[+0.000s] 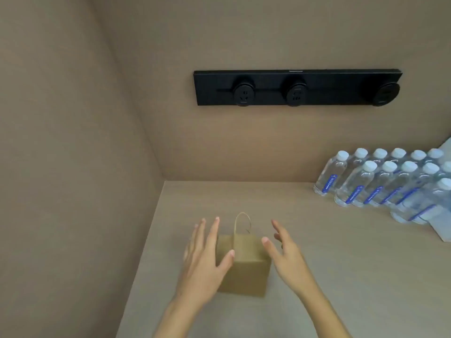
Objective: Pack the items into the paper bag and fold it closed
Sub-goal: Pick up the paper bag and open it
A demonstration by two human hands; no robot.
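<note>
A: Head view first. Where's the paper bag (244, 264)?

B: Upright on the counter (341, 276), at six o'clock from the wall socket strip (296, 87), handle (242, 223) standing up.

A: And the hands?

B: Left hand (205, 262) at the bag's nine o'clock, right hand (286, 257) at three. Both have fingers spread, gripping nothing; the left thumb overlaps the bag's face, though contact is unclear. I'd judge they flank it to steady it.

A: The items?

B: Water bottles (380, 181) stand at two o'clock, well apart, within the right hand's reach.
</note>
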